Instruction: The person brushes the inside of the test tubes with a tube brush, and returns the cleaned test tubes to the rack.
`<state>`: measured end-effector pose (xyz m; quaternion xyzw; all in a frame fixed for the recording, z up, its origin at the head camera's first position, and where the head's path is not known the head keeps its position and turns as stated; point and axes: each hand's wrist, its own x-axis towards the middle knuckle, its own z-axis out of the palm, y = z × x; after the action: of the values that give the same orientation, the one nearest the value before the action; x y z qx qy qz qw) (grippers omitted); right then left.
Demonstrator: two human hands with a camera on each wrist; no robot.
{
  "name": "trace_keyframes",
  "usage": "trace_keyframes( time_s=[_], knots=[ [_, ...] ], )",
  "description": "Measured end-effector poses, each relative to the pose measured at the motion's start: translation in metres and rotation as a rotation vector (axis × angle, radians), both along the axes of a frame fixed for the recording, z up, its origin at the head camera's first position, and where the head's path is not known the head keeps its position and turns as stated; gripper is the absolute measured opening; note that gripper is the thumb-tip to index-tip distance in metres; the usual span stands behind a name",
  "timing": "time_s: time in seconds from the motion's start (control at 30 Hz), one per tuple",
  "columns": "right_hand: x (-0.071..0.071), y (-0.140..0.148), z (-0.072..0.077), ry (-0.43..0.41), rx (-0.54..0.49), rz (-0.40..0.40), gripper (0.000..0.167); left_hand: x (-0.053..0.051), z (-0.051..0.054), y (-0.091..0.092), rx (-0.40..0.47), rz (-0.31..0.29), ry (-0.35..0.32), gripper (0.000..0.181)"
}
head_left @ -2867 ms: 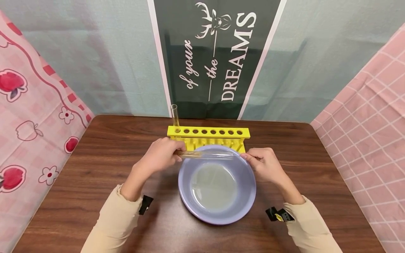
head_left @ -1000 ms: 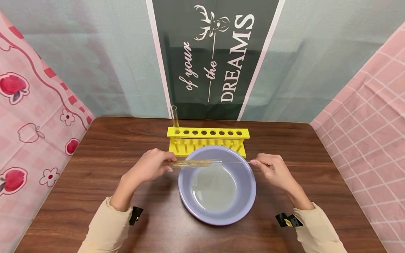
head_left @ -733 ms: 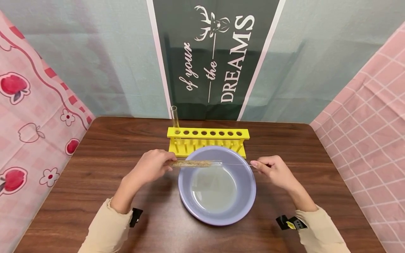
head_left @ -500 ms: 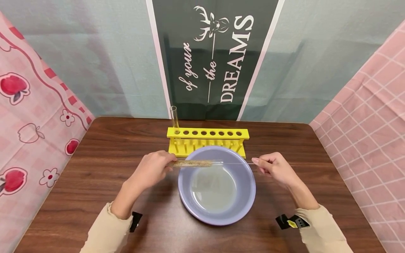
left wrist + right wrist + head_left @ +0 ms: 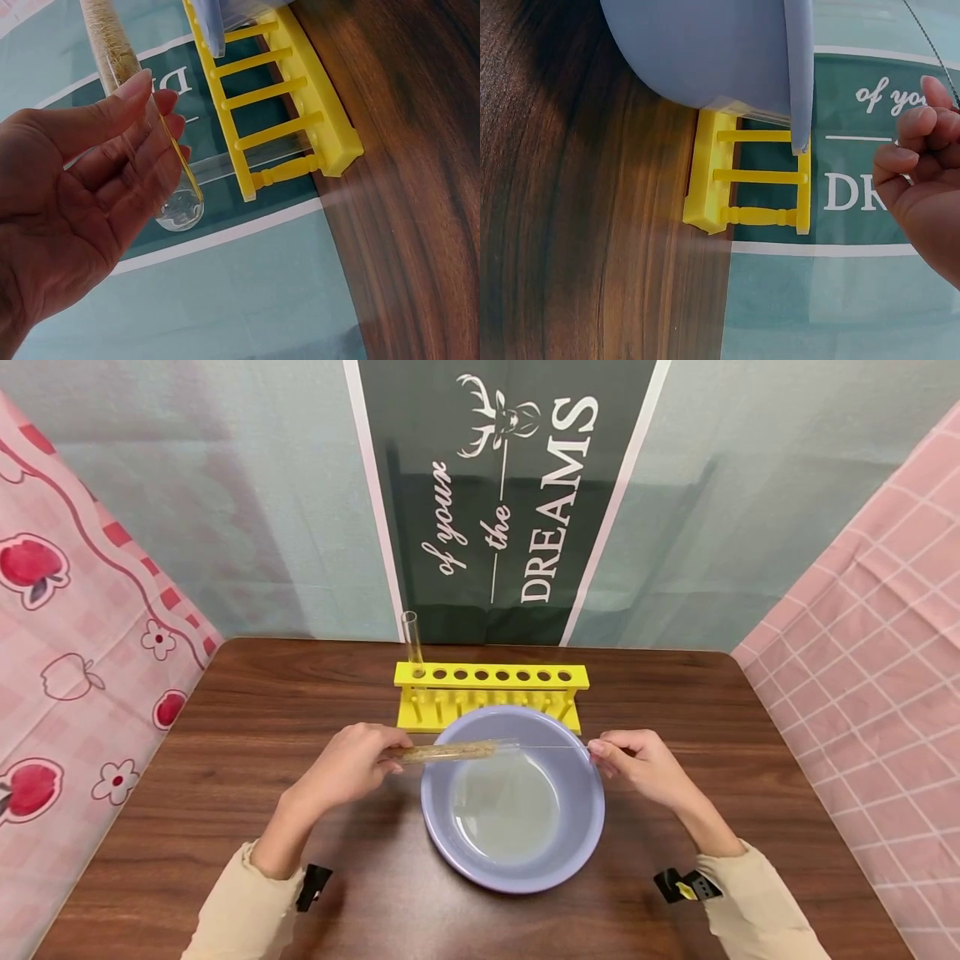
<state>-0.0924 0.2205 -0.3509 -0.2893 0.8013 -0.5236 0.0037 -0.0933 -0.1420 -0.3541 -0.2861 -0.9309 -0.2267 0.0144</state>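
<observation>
My left hand point(image 5: 347, 768) grips a clear glass test tube point(image 5: 509, 745) near its rounded end. The tube lies almost level over the far part of a lavender basin point(image 5: 437, 818). In the left wrist view, thumb and fingers curl round the tube point(image 5: 180, 214), its mouth end out of frame. Bristles of a test tube brush point(image 5: 465, 750) fill much of the tube. Its thin wire runs out of the mouth to my right hand point(image 5: 637, 768), which pinches it. The right wrist view shows the twisted wire point(image 5: 930, 39) rising from the curled fingers.
Behind the basin stands a yellow test tube rack point(image 5: 491, 676), with one upright test tube point(image 5: 412, 639) in its leftmost hole. Pale cloudy water point(image 5: 506, 814) lies in the basin. The brown wooden table point(image 5: 720, 710) meets a printed cloth point(image 5: 300, 527) at the back.
Since the earliest frame, the left hand with the tube has moved left and nearer; the right hand has shifted slightly right and nearer. More brush wire shows outside the tube. Lately both drifted slightly left.
</observation>
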Motion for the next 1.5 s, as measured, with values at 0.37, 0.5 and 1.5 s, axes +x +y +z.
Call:
trace_keyframes(
  time_s=[0.37,0.5,1.5],
  knots=[
    [-0.012,0.004,-0.011,-0.288,0.055,-0.108,0.041,0.002,0.0,0.005,-0.024,0.021,0.035,0.02],
    [-0.017,0.006,-0.008,-0.499,-0.13,-0.075,0.044,0.004,-0.001,0.008,-0.034,0.029,0.107,0.021],
    [-0.013,0.024,-0.018,-0.031,0.12,-0.079,0.038,0.004,-0.01,-0.001,-0.041,-0.012,0.174,0.022]
  ],
)
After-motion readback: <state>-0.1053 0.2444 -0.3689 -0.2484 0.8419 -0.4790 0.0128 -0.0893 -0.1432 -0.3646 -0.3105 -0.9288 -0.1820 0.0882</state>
